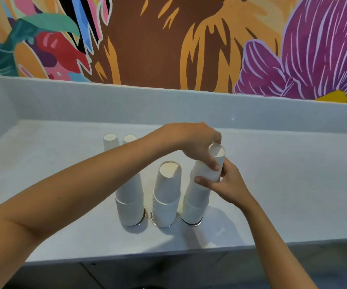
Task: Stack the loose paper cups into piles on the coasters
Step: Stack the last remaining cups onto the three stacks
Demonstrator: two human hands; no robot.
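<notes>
Three piles of upside-down white paper cups stand in a row on round coasters: a left pile (130,205), a middle pile (166,197) and a right pile (195,203). A coaster rim (191,222) shows under the right pile. My left hand (197,142) reaches across from the left and grips the top cup (214,163) of the right pile. My right hand (228,184) pinches the same cup lower down from the right. Two loose cups (110,141) (129,139) stand upside down at the back left, partly hidden by my left forearm.
The piles stand on a pale grey counter (283,184) with a raised back ledge (189,105). A colourful painted wall (168,38) rises behind it. The counter's front edge (168,255) runs close below the piles.
</notes>
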